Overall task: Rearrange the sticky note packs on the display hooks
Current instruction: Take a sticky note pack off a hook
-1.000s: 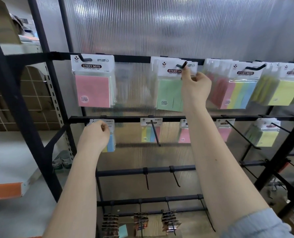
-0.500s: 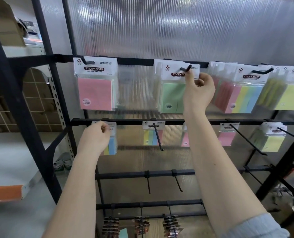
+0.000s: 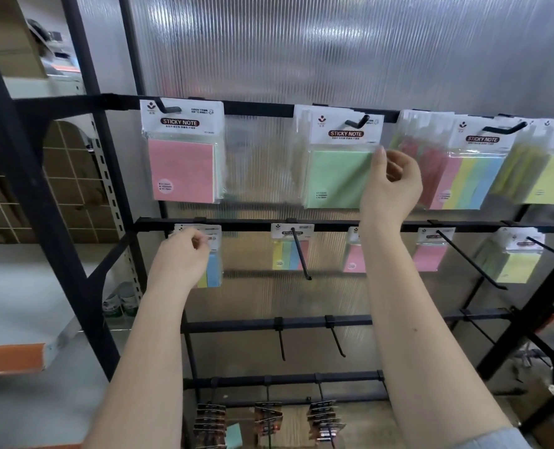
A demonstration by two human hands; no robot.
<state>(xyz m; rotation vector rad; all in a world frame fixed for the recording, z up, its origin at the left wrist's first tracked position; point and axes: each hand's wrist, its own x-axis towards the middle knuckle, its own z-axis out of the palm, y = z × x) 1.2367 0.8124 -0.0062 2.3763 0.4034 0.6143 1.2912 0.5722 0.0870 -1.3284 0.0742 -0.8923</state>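
One head view, close to the display rack

We look from a single wide-angle camera on the person's head, facing forward and slightly down at a black rack (image 3: 269, 109) backed by a ribbed clear panel (image 3: 301, 50). We stand near it: both forearms reach up from the bottom edge, and the frame's sides bend outward.

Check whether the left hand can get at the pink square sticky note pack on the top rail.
Probably yes: the left hand sits just below the pink square sticky note pack, with nothing between them.
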